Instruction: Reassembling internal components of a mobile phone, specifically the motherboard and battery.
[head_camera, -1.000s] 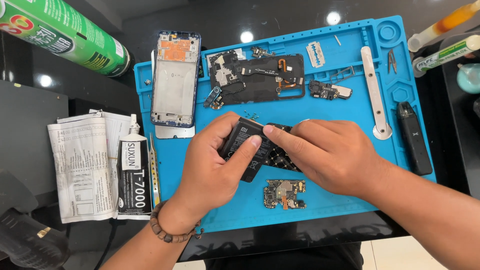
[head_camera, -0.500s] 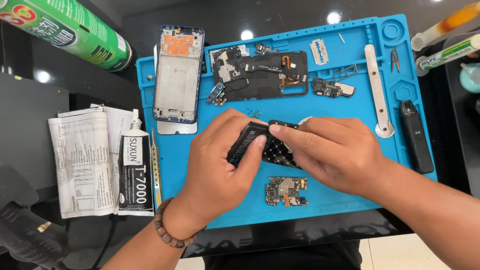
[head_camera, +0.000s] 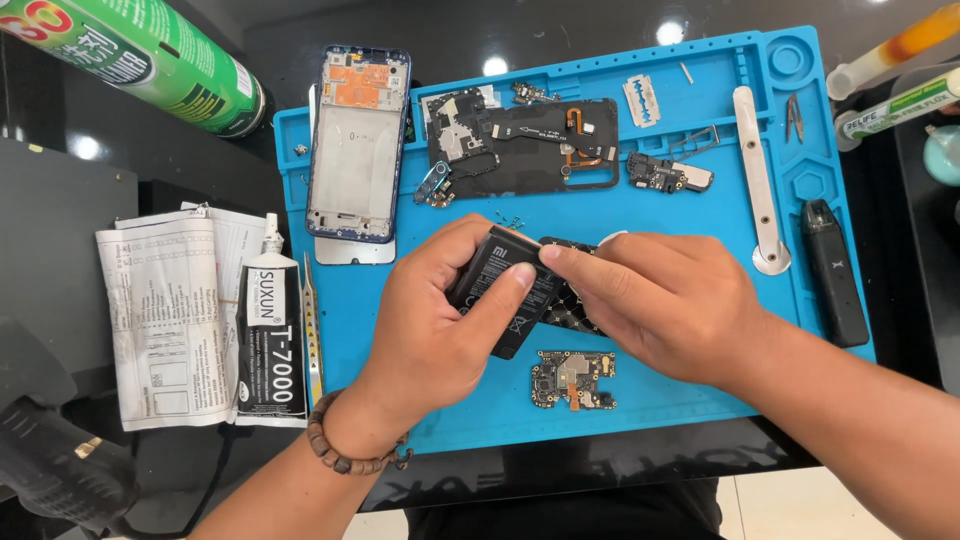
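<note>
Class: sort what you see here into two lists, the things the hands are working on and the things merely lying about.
In hand:
- black battery, gripped by the left hand
- black patterned piece under it, pressed by the right hand

Lying about:
- blue mat
- phone frame
- small circuit board
- glue tube
- green can
- folded leaflet
- razor blade

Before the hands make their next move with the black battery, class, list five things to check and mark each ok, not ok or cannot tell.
1. Battery held by both hands: ok; left hand grips it, right hand pinches its edge.
2. Battery over blue mat: ok.
3. Small circuit board apart from both hands: ok.
4. Razor blade away from hands: ok.
5. Battery free of the black part beneath: cannot tell.
</note>
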